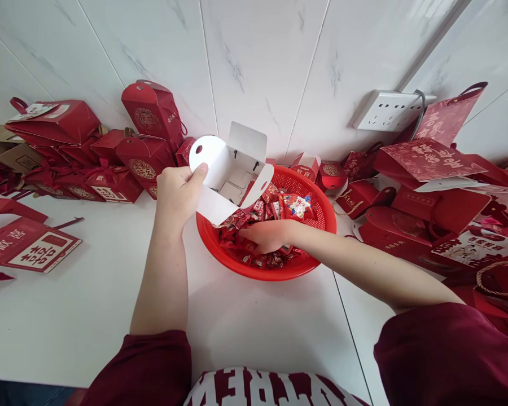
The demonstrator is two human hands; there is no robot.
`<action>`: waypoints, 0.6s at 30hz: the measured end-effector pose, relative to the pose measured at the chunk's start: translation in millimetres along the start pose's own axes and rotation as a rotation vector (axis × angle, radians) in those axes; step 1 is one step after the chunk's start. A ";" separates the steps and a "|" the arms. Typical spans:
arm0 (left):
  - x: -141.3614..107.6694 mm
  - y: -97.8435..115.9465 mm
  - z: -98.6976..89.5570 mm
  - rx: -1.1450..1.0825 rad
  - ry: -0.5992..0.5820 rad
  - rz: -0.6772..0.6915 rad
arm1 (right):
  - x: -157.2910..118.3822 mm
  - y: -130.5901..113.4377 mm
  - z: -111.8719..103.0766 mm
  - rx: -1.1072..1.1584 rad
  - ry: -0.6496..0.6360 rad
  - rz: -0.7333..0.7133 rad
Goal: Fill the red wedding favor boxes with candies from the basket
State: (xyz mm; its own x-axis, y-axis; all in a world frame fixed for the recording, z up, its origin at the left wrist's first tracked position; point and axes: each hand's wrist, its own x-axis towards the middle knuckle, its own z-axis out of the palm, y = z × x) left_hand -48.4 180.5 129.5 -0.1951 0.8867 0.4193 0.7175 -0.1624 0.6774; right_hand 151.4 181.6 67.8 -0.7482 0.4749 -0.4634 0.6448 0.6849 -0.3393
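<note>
My left hand [181, 192] grips a gift box [232, 183] by its rounded flap, thumb on the white inner side. The box's top flaps stand apart and its white inside faces me. It is tilted over the left rim of a red plastic basket [279, 274]. Wrapped candies [273, 260] in red lie in the basket, along with a larger red packet [298, 206] with a colourful print. My right hand [267, 235] reaches down among the candies with its fingers curled. Its fingertips are partly hidden, so I cannot make out what they hold.
Red gift boxes [150, 115] stand along the tiled wall at left. More red boxes and bags [434, 160] are piled at right, near a white power strip [392, 111]. A flat red box [29, 242] lies at the far left of the white table [97, 299].
</note>
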 end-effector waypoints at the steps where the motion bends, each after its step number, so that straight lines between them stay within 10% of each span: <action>1: 0.0 0.1 -0.1 0.007 -0.005 -0.002 | 1.8 -1.2 3.2 0.004 -0.004 -0.001; 9: -1.7 3.9 3.0 0.063 -0.027 0.001 | 14.9 -7.7 25.7 0.076 0.109 0.036; 18: -6.2 7.6 -5.2 0.075 -0.027 0.033 | -4.5 9.9 0.9 0.305 0.041 -0.138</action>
State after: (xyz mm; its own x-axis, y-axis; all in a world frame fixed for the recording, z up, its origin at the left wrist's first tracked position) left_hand -45.2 171.5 135.1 -0.1533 0.8929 0.4234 0.7714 -0.1597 0.6160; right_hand 161.3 185.7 65.9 -0.8331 0.4156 -0.3650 0.5498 0.5502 -0.6285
